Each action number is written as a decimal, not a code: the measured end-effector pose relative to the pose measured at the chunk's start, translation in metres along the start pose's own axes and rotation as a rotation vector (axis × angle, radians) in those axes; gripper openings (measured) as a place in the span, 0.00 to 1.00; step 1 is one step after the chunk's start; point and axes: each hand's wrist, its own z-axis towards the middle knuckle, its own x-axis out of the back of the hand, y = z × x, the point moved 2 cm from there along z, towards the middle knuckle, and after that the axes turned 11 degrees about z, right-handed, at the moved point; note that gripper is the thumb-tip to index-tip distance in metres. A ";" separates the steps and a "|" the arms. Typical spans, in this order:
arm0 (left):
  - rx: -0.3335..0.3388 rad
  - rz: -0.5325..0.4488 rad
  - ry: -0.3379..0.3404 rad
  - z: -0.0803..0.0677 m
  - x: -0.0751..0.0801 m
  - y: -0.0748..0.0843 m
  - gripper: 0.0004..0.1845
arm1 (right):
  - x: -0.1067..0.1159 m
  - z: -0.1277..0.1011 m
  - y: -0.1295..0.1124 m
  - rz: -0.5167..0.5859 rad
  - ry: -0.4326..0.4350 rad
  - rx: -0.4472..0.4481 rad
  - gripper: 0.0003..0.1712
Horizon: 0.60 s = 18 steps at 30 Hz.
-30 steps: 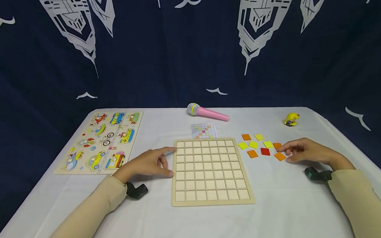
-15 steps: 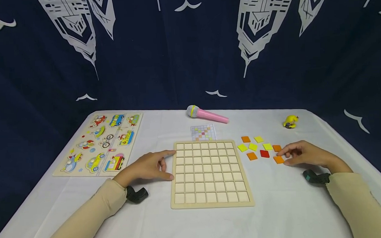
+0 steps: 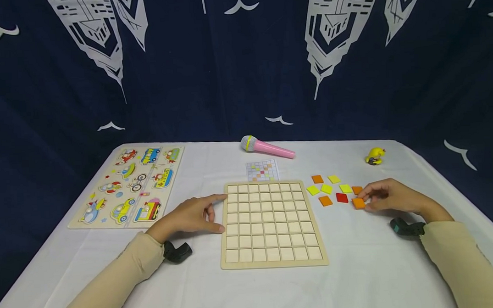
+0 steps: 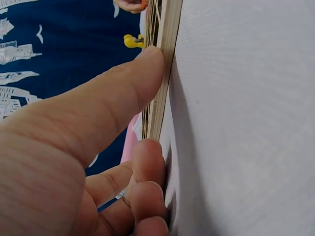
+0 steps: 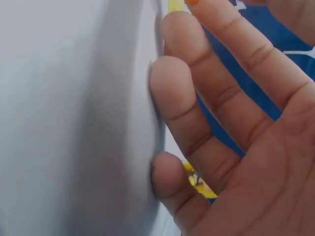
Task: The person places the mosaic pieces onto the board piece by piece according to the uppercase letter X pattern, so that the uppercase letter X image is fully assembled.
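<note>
A pale wooden grid board (image 3: 275, 264) of square cells lies in the middle of the table in the head view. My left hand (image 3: 192, 214) rests at its left side, index fingertip near the far corner and thumb lower down; in the left wrist view the thumb (image 4: 140, 81) touches the board's edge (image 4: 167, 54). On the right, my right hand (image 3: 396, 197) pinches an orange square tile (image 3: 358, 204) between thumb and index finger. A corner of that tile (image 5: 192, 1) shows at the top of the right wrist view. Another orange tile (image 3: 357, 190) lies just beyond the fingertips.
Left of the held tile lie a red tile (image 3: 341, 197) and several yellow and orange tiles (image 3: 326, 188). A coloured grid card (image 3: 262, 170) and a pink toy microphone (image 3: 271, 149) sit behind the board. A vehicle puzzle (image 3: 126, 187) lies left, a yellow duck figure (image 3: 375, 156) back right.
My right hand has moved slightly left and now pinches the near orange tile, which has shifted and tilted a little. My left hand stays at the board's edge.
</note>
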 end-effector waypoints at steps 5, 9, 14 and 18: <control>-0.003 -0.010 0.001 0.000 -0.001 -0.001 0.49 | -0.004 0.002 -0.008 -0.018 -0.004 0.040 0.15; -0.005 -0.007 0.000 0.000 -0.001 -0.001 0.49 | -0.010 0.004 -0.016 -0.019 -0.008 0.058 0.15; 0.000 -0.003 -0.003 0.000 0.000 0.000 0.49 | -0.017 0.007 -0.026 -0.003 -0.003 0.057 0.16; 0.010 -0.001 -0.005 0.000 0.000 0.000 0.49 | -0.023 0.010 -0.036 -0.006 0.027 0.046 0.16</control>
